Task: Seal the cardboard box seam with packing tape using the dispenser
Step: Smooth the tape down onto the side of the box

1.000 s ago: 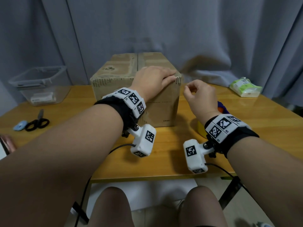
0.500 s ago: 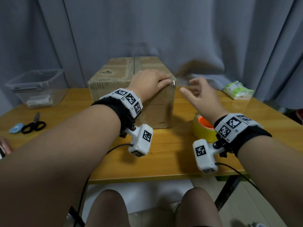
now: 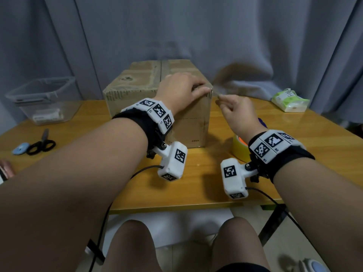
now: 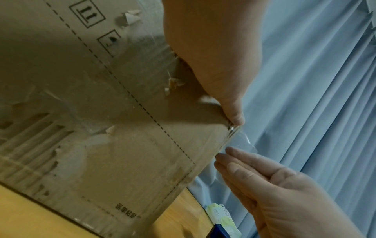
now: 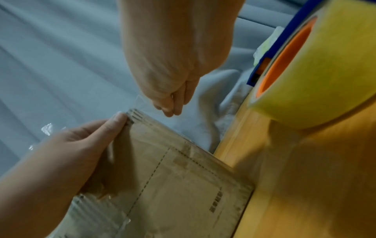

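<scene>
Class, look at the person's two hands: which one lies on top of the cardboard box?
The left hand lies on the cardboard box, fingertips at its right top edge. The right hand is off the box beside it, pinching a clear tape flap.

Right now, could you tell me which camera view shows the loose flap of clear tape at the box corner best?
The left wrist view: the clear tape flap juts off the cardboard box corner, with the right hand fingertips at it. The right wrist view shows only a faint sliver. In the head view it is a tiny blur.
</scene>
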Motion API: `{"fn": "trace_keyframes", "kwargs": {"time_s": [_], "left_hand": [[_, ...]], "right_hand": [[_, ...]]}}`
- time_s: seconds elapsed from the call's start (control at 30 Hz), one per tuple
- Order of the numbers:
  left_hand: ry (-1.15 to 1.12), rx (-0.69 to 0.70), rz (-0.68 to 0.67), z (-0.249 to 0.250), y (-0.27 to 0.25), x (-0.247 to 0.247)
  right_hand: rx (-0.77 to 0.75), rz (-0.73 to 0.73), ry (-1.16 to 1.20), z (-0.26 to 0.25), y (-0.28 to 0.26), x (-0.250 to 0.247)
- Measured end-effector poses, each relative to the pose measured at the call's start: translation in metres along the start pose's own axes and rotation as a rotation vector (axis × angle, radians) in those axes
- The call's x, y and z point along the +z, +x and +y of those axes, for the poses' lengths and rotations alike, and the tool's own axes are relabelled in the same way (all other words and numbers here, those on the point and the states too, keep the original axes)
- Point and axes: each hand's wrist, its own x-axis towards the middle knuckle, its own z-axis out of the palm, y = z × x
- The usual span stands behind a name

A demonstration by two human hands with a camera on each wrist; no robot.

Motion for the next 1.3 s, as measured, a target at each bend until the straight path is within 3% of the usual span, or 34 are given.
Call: {"fn": "trace_keyframes", "kwargs": {"time_s": [0.4, 0.53, 0.63, 0.87, 1.1, 1.3], "left_hand": [[0.022, -0.017, 0.018, -0.001, 0.001, 0.003], [0.095, -0.020, 0.020, 0.009, 0.006, 0.006], [0.118, -0.023, -0.007, 0.019, 0.009, 0.005], [-0.112, 0.080, -0.140, -0.003, 0.003, -0.014], [-0.012, 0.040, -0.173, -0.007, 0.002, -0.016], [0.019, 0.005, -0.195, -0.012, 0.003, -0.018]], "right_hand": [[-0.060, 0.081, 0.101, -0.008, -0.014, 0.027], [0.049, -0.054, 0.420, -0.013, -0.014, 0.016], [0.070, -0.129, 0.436, -0.009, 0.004, -0.006], [-0.068, -0.254, 0.103, -0.011, 0.023, -0.030], [-0.421, -0.228, -0.412, -0.027, 0.025, -0.028], [-0.535, -0.251, -0.655, -0.040, 0.037, -0.032]]}}
